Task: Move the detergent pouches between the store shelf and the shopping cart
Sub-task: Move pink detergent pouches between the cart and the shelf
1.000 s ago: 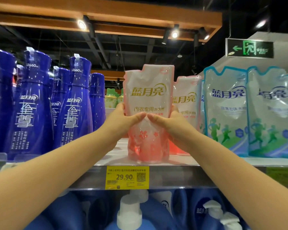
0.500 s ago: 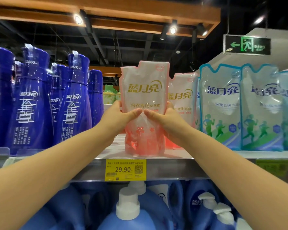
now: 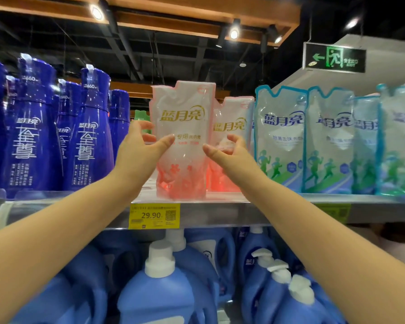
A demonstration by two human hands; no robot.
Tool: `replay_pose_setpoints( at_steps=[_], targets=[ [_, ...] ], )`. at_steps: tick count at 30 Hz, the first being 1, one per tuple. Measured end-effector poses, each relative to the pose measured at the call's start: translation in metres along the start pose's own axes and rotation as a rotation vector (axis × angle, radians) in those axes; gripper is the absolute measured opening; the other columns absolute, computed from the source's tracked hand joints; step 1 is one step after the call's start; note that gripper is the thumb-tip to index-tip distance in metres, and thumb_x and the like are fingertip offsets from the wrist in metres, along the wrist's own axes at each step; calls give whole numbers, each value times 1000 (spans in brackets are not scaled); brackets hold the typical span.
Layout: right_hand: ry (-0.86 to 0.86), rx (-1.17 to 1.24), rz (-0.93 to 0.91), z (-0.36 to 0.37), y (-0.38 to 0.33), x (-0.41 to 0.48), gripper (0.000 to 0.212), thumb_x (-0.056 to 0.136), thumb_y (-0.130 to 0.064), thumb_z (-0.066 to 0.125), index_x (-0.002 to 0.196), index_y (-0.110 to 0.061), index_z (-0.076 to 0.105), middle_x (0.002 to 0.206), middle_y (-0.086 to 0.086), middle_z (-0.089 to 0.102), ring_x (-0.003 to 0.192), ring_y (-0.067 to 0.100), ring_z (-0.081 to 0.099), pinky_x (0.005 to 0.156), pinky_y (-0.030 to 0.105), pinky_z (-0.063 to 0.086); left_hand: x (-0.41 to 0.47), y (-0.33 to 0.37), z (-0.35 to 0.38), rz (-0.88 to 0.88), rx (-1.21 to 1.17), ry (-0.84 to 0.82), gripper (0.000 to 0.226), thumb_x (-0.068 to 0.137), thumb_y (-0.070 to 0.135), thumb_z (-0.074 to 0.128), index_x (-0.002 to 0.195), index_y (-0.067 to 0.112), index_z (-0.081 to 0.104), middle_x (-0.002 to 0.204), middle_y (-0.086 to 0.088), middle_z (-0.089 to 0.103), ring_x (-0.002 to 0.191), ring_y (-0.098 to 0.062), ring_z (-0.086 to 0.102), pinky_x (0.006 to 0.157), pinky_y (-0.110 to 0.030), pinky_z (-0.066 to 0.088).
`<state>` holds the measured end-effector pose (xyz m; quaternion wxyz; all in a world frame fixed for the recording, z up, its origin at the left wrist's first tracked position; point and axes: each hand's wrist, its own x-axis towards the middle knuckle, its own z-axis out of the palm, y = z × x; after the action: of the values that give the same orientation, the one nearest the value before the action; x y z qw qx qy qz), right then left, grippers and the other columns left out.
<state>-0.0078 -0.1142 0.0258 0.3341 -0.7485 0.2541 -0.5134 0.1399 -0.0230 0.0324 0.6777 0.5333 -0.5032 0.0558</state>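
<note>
**A:** So, where does the pouch stand?

**B:** Front pink pouch (image 3: 185,118) upright at the shelf (image 3: 220,213) lip, directly above the yellow price tag (image 3: 154,216), "29.90". Gold 蓝月亮 across its face. Smaller print below is partly behind my thumb.

**A:** Hands?

**B:** My left hand (image 3: 138,150) is wide, fingers spread by the pouch's left edge, thumb across its front. Contact: cannot tell. My right hand (image 3: 232,155) is loosely cupped just off the right edge, holding nothing.

**A:** Neighbours?

**B:** Second pink pouch (image 3: 234,113) behind and to the right, same gold brand. Teal pouches (image 3: 281,136) further right, blue 蓝月亮, running figures. Dark blue bottles (image 3: 89,136) to the left, white 至尊, "660" near the top. Green exit sign (image 3: 334,57) overhead.

**A:** Room?

**B:** Bare shelf gap between bottles and pouch, where my left hand sits. Right side tight. Pump jugs (image 3: 159,288) crowd the tier below.
</note>
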Motion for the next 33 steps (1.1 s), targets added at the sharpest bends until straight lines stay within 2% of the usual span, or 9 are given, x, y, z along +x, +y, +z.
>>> replay_pose_setpoints(
  at_steps=[6,10,17,20,23,25,28,30,33],
  targets=[
    [67,-158,-56,-81,1,-91,51,88,-41,59,132,-20,40,91,-10,53,91,9,52,81,25,39,-69,56,52,100,-82,-54,6,91,27,56,91,21,55,80,11,52,73,-1,49,60,-10,41],
    [137,-161,-21,-160,4,-155,29,89,-35,59,114,-22,51,88,-6,57,78,3,53,73,17,41,-133,100,119,128,-206,-206,19,89,21,60,72,27,54,70,8,54,60,3,47,57,-8,38],
    [360,-357,15,-322,14,-271,5,88,-31,62,85,-31,58,75,-11,61,73,5,58,73,26,46,-265,198,263,144,-438,-502,16,80,33,65,68,28,56,66,9,57,66,-5,52,70,-25,44],
    [453,-529,59,-394,20,-319,6,89,-31,60,88,-26,62,83,-7,66,82,9,62,78,30,48,-318,236,329,169,-523,-634,17,86,27,64,70,27,57,66,8,58,65,-5,53,69,-27,44],
    [562,-662,117,-466,37,-366,6,90,-30,59,86,-26,62,80,-6,66,78,12,62,75,37,50,-375,273,399,214,-624,-771,19,88,24,61,70,28,57,62,9,56,58,-2,51,58,-20,41],
    [635,-722,175,-514,52,-396,7,90,-30,58,85,-26,61,77,-6,66,75,10,62,71,32,50,-413,296,448,212,-699,-862,19,87,23,62,69,28,56,60,8,54,53,2,48,52,-16,37],
    [750,-823,264,-587,74,-437,8,90,-26,60,82,-26,59,69,-13,60,66,-1,55,65,18,43,-468,330,526,189,-797,-999,13,77,35,59,67,27,56,60,7,53,58,-4,48,59,-26,40],
    [824,-870,349,-633,89,-461,7,90,-27,60,84,-24,60,72,-11,61,71,4,56,71,25,44,-503,353,578,174,-864,-1102,15,80,32,61,67,26,55,61,6,53,58,-8,47,61,-31,41],
    [940,-911,488,-704,107,-501,5,90,-25,59,86,-23,60,78,-6,62,74,8,55,75,28,44,-554,389,652,174,-934,-1257,22,88,20,61,68,27,54,63,7,52,58,-3,45,62,-24,38]
  ],
)
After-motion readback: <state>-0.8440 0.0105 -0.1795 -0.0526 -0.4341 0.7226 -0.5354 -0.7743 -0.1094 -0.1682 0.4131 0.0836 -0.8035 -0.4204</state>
